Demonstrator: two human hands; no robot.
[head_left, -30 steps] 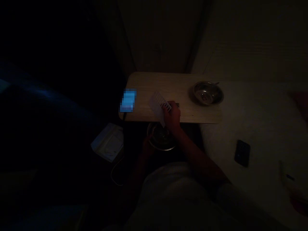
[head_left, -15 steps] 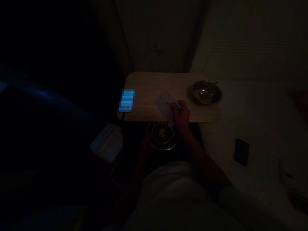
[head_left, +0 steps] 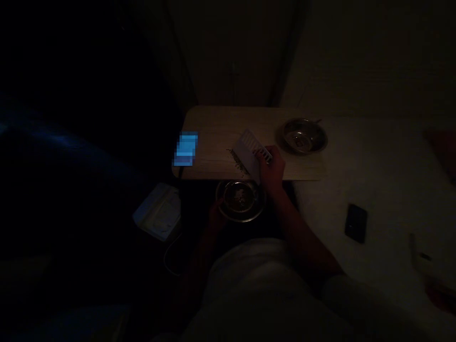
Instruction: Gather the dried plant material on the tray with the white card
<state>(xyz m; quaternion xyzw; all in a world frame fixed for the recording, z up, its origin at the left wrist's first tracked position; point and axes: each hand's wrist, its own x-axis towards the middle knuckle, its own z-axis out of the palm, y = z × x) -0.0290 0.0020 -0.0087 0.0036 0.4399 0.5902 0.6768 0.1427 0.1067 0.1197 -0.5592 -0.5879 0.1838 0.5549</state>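
In dim light, my right hand is closed around a flat white scraper-like piece with a row of slots, held tilted over the small wooden table. Small dark grains lie scattered on the tabletop along its left edge. Just below the table's near edge, my left hand grips the rim of a round metal bowl from the left. Some pale bits show in the middle of that bowl. The left fingers are partly lost in the dark.
Another metal bowl, with a handle sticking out, stands on the table's right side. A lit phone screen is at its left end. To the right a dark phone lies on a pale surface. A whitish box sits lower left, beside a cable.
My right hand and the slotted white piece have moved right, then slightly away from me. Dark grains now show on the table to its left. My left hand and bowl stay nearly in place.
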